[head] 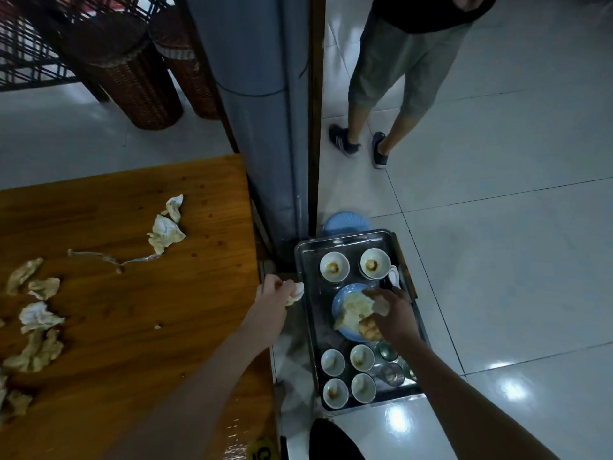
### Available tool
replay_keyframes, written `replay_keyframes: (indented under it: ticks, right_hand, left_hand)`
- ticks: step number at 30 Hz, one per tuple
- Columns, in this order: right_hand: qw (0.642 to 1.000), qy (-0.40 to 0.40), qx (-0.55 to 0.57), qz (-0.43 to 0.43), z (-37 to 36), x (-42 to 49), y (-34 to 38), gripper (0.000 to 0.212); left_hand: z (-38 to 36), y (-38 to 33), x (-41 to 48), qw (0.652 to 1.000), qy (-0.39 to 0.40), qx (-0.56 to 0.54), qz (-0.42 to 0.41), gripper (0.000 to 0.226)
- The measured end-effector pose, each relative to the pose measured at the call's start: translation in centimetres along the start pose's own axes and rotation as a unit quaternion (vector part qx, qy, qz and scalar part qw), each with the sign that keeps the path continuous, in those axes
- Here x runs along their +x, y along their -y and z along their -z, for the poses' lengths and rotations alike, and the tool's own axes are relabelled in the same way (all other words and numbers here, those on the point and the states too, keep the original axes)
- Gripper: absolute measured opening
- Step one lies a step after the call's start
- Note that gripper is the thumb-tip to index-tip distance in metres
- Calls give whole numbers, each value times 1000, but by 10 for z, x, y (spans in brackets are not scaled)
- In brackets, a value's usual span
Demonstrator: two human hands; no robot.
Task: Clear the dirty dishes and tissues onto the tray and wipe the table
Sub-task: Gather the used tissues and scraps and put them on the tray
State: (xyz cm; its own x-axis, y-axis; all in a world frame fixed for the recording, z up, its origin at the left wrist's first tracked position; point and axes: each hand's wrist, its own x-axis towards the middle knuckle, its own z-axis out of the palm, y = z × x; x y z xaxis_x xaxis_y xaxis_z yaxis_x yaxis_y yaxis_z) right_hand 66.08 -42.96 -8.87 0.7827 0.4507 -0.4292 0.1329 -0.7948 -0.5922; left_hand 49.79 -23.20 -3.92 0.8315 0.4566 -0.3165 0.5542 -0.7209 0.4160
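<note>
Pinches a crumpled tissue (pixel 297 291) in the left hand (pixel 274 291) beside the tray (pixel 306 322); grips soiled tissues (pixel 353 307) on the blue plate (pixel 337 302) with the right hand (pixel 394 311). Cannot read the yellow tag (pixel 263 451).

Tissues (pixel 297 293) in both hands (pixel 275 292) (pixel 396 312) at the tray (pixel 306 260)

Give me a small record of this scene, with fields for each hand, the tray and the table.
Left: left hand pinches one tissue between table and tray.
Right: right hand grips a tissue wad on the blue plate.
Tray: metal tray beside the table holds the plate, six white bowls and glasses.
Table: wooden table still carries many crumpled tissues.
</note>
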Motion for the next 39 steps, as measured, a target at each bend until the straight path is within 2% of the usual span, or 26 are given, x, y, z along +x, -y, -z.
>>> replay_keyframes:
  ticks: [5, 9, 16, 19, 21, 24, 26, 29, 32, 39]
  right_hand:
    - [999, 19, -20, 19, 4, 11, -16, 60]
    - [999, 6, -20, 36, 15, 13, -14, 55]
    - [998, -46, 5, 45, 37, 11, -23, 48]
    - [998, -48, 4, 28, 43, 8, -32, 49]
    - [999, -50, 10, 15, 46, 5, -36, 48]
    - [998, -57, 8, 11, 48, 2, -37, 47]
    - [998, -59, 10, 10, 48, 0, -34, 46]
    - [998, -54, 8, 28, 44, -4, -22, 43]
    - [998, -47, 9, 38, 34, -5, -7, 43]
    - [997, -10, 7, 73, -1, -12, 54, 35]
  left_hand:
    - [-9, -10, 17, 1000, 6, -16, 7, 43]
    - [-22, -28, 32, 1000, 26, -10, -1, 45]
    - [-57, -68, 61, 992, 55, -73, -85, 50]
    - [-61, -82, 66, 980, 123, -116, -103, 77]
    - [-60, -83, 68, 982, 159, -55, -85, 97]
    - [-56, -77, 66, 982, 175, 32, -57, 107]
    - [-52, -70, 62, 981, 177, 56, -50, 105]
    - [-42, -59, 52, 983, 153, 89, -41, 90]
    - [-30, -46, 39, 990, 119, 79, -11, 77]
    - [7, 9, 0, 995, 47, 74, 54, 72]
